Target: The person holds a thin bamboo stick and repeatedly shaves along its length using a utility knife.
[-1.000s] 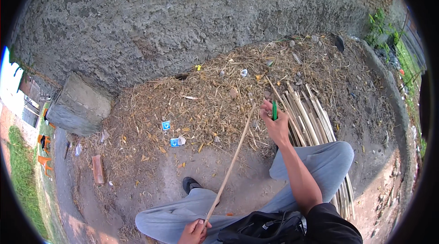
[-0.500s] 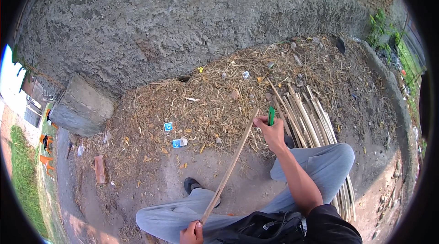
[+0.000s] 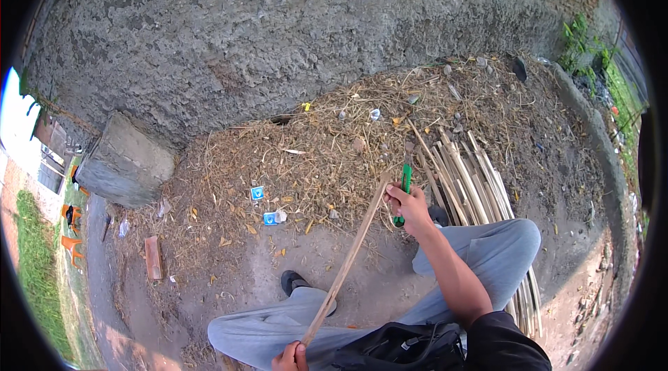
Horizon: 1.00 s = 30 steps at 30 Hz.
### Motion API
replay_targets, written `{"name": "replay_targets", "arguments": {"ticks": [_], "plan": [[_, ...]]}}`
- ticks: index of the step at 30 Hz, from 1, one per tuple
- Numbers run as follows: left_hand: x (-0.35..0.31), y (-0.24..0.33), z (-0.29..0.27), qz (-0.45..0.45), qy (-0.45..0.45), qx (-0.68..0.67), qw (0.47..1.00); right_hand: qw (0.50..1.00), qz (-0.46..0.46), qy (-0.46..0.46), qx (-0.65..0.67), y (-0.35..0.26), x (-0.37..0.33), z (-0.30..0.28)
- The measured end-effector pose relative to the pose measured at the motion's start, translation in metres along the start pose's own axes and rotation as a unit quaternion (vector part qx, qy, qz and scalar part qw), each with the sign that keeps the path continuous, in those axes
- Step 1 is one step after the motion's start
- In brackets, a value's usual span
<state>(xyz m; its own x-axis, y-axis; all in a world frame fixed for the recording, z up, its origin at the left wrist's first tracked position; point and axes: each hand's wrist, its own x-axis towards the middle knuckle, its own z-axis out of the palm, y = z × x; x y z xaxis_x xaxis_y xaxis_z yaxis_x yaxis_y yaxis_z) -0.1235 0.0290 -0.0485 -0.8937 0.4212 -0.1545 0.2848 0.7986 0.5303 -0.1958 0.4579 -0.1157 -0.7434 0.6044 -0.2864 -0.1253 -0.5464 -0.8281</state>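
The long bamboo strip (image 3: pixel 346 259) – running from bottom centre up to mid-frame – is gripped at its foot by the left hand (image 3: pixel 289 357) and is best kept steady while the right hand (image 3: pixel 410 205), fingers closed round the green-handled knife (image 3: pixel 404 186), shaves away from the body – toward the stacked splits (image 3: pixel 473 183).

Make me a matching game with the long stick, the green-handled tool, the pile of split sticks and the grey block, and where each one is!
Things:
1. long thin wooden stick
2. green-handled tool
3. pile of pale split sticks
4. grey concrete block

Places:
A. on the ground by the rough wall, far left
B. in the right hand
C. lower end in the left hand, running up across the lap
D. lying on the ground beside the right leg

Pairs: 1-C, 2-B, 3-D, 4-A
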Motion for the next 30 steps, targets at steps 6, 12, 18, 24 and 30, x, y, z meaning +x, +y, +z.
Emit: {"name": "replay_targets", "arguments": {"ticks": [6, 12, 18, 24, 30], "plan": [[-0.003, -0.006, -0.007, -0.039, -0.031, -0.010, 0.999, 0.992, 0.012, 0.047, 0.116, -0.002, 0.008, -0.011], [0.005, -0.013, -0.008, -0.042, -0.034, -0.031, 0.998, 0.925, 0.010, 0.068, -0.373, 0.000, 0.015, -0.053], [0.039, -0.010, 0.017, -0.166, -0.167, -0.343, 0.909, 0.705, -0.037, -0.022, -0.707, 0.006, -0.023, -0.015], [0.111, 0.042, 0.013, -0.226, -0.312, -0.495, 0.779, 0.761, -0.299, -0.020, -0.575, 0.014, -0.048, -0.008], [0.157, 0.066, 0.003, -0.174, -0.326, -0.510, 0.777, 0.851, -0.114, -0.106, -0.502, -0.032, -0.099, 0.038]]}}
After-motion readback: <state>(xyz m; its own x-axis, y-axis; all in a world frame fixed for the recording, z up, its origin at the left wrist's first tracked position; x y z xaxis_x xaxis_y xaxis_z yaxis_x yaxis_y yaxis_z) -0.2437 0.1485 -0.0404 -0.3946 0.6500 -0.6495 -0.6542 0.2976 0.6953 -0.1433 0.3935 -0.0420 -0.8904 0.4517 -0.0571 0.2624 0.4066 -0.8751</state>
